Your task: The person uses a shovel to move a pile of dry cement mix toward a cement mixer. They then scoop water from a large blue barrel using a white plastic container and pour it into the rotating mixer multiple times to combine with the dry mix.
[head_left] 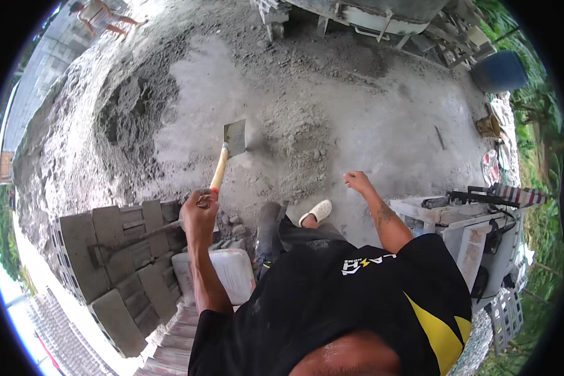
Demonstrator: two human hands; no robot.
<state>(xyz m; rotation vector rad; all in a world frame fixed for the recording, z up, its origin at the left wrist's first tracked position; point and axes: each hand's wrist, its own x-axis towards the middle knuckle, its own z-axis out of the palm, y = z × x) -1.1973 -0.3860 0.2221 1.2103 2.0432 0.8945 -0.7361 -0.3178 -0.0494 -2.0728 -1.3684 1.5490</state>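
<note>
Square-bladed shovel (pixel 235 136) sits left of center in frame, wooden handle (pixel 220 168) running down to the left hand (pixel 199 212).

Big stuff first: dusty ground (pixel 413 138) across the middle; grey sand bank (pixel 50 150) on the left; concrete block stack (pixel 109 229) lower left; pale bench (pixel 473 241) lower right, clutter on top; loose gravelly heap (pixel 304 144) mid-frame, right of the blade; pale plastic container (pixel 232 269) bottom, beside the left forearm; blue barrel (pixel 500 71) upper right; white clog (pixel 321 212) just below the heap.

Hands: left wrapped round the handle at its red part. Right hand (pixel 358 182) in a loose fist, off the tool, nothing visible in it.

Risks, my read: one-handed hold could let the blade roll under load and spill. Wide swing back left could clip the blocks. Low pull toward the body could catch the clog.

Hard to see: dark blur at the blade's right edge, can't tell ground contact or load. Grip end hidden by the left hand. Machine (pixel 363 15) cut off at top. Person (pixel 97 15) upper left too small to read. Other foot not discernible.
</note>
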